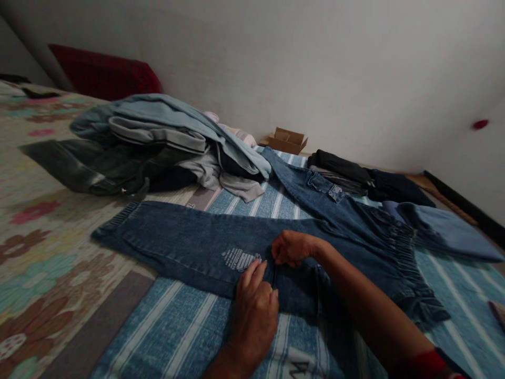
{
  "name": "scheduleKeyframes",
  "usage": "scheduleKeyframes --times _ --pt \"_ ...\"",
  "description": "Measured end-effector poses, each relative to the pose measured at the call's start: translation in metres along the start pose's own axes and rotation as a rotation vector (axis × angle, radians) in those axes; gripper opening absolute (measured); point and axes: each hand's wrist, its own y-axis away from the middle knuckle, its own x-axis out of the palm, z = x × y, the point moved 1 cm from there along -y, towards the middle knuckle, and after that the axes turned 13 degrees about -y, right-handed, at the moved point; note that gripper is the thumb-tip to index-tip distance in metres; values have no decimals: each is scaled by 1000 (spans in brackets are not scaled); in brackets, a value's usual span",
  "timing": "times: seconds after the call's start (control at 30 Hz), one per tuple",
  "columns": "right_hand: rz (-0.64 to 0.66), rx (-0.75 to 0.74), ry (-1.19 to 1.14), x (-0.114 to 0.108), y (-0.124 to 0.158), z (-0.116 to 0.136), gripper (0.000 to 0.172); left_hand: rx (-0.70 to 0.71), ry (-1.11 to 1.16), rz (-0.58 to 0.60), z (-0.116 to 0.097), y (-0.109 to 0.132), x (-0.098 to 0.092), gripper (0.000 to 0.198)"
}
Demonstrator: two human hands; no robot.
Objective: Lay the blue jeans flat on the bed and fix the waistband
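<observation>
Blue denim jeans (189,231) with an elastic waist and cuffed hem lie spread on the bed, one leg stretched left and the other angled toward the wall. White lettering marks the nearer leg. My left hand (256,300) rests on that leg beside the print, fingers stretched out. Just to its right, my right hand (292,247) is closed in a pinch at the denim. A thin dark line, a cord or a pocket edge, runs down from the right fingers toward my left thumb; I cannot tell which.
A heap of loose clothes (158,142) lies at the back left. Folded dark clothes (339,168) and a folded light blue garment (453,231) are on the right. An open cardboard box (286,141) sits by the wall. Striped and flowered sheets (39,273) cover the bed.
</observation>
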Motion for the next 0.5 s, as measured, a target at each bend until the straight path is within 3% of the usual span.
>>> scheduleKeyframes --times 0.5 --pt "-240 86 -13 7 2 -3 14 -19 133 78 7 -4 -1 17"
